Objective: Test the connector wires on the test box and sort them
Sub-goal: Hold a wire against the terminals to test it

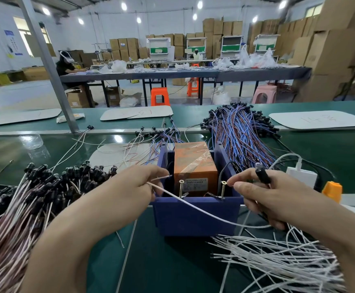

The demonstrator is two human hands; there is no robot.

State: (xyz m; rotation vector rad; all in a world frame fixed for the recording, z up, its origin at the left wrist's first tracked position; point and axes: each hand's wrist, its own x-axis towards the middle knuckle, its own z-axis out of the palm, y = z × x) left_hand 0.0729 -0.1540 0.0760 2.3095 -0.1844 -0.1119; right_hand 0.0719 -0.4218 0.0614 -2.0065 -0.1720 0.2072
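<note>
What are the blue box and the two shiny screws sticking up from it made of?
The dark blue open box looks like matte plastic: even colour, dull sheen, thick flat walls. The two upright screws look like metal, perhaps brass-plated: they glint yellowish and show threads.

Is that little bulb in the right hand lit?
Off: the bulb looks dull, and the left hand's wire tip is short of the screw.
</note>
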